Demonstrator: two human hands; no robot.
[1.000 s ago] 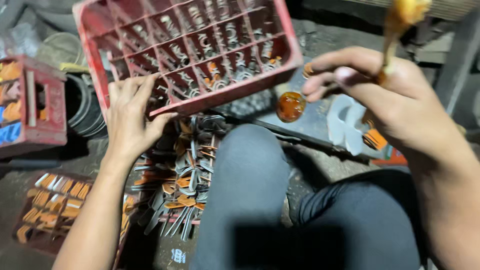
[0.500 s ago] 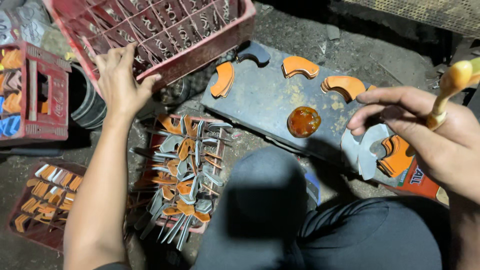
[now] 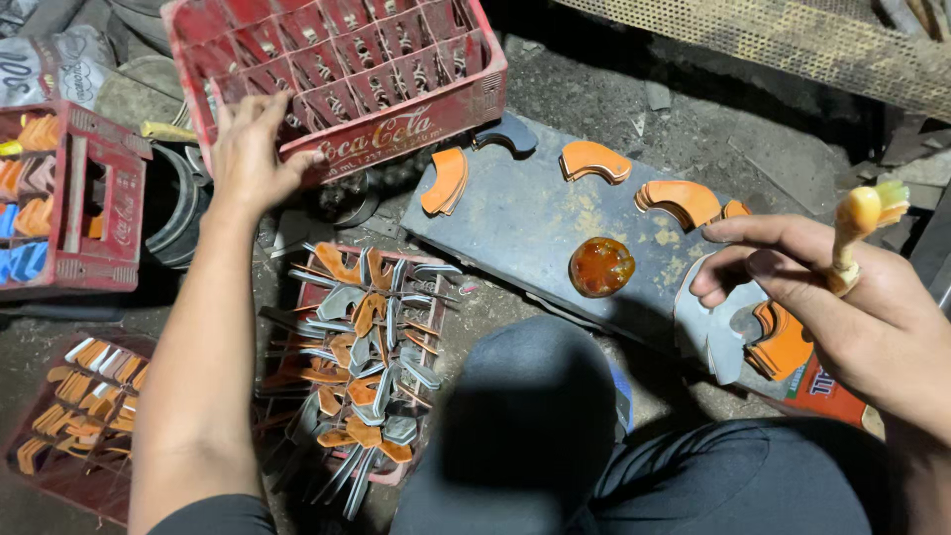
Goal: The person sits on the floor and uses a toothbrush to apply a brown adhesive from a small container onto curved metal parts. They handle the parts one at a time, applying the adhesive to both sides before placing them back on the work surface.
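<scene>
My left hand (image 3: 250, 149) grips the near corner of a red plastic bottle crate (image 3: 396, 119) at the top. My right hand (image 3: 832, 297) holds a small glue brush (image 3: 860, 223) with a yellow-coated tip, over the right end of a grey board (image 3: 525, 223). On the board lie several curved orange and grey pieces (image 3: 592, 159) and an amber blob of glue (image 3: 600, 266). A grey curved piece with orange ones (image 3: 738, 337) sits just under my right hand. Below the crate, another crate (image 3: 362, 367) stands packed with upright orange and grey pieces.
A second red crate (image 3: 84, 213) holding orange, grey and blue pieces stands at the left. A low tray (image 3: 74, 416) of orange pieces lies at bottom left. My dark-trousered knee (image 3: 535, 416) fills the lower middle. A mesh panel (image 3: 792, 45) runs along the top right.
The view has swung down and right, so the red crate now sits higher. My right hand with the brush has come down beside the board. My left hand stays on the crate.
</scene>
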